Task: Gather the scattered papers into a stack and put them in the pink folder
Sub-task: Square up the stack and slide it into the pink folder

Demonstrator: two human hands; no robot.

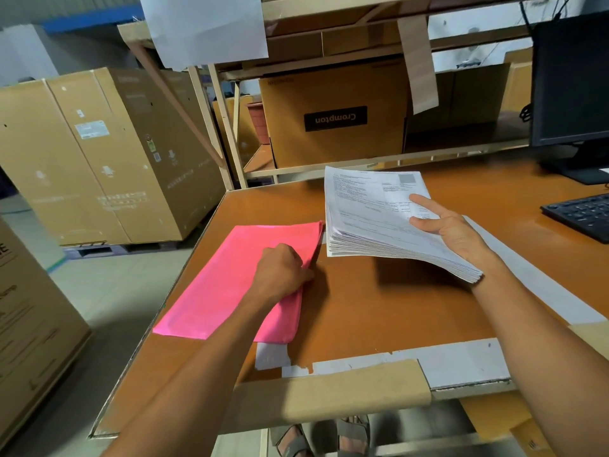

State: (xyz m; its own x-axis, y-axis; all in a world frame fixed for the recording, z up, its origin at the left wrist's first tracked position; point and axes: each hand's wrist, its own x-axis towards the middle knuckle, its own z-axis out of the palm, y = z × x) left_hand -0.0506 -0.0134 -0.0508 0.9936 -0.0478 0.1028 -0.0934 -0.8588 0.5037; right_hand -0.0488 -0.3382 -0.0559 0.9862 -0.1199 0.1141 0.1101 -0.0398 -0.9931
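The pink folder [230, 278] lies flat on the left part of the orange table [379, 311]. My left hand [281, 272] rests on the folder with fingers curled at its right edge, pinching that edge. A thick stack of printed white papers [369, 219] is held above the table to the right of the folder. My right hand [451, 229] grips the stack from its right side, thumb on top and fingers underneath. The stack casts a shadow on the table below it.
A black keyboard [583, 216] and a monitor [570, 80] stand at the right. A Crompton cardboard box [336, 117] sits on the shelf behind the table. Large cartons [99, 159] stand on the floor to the left. A white sheet [204, 28] hangs from the shelf above.
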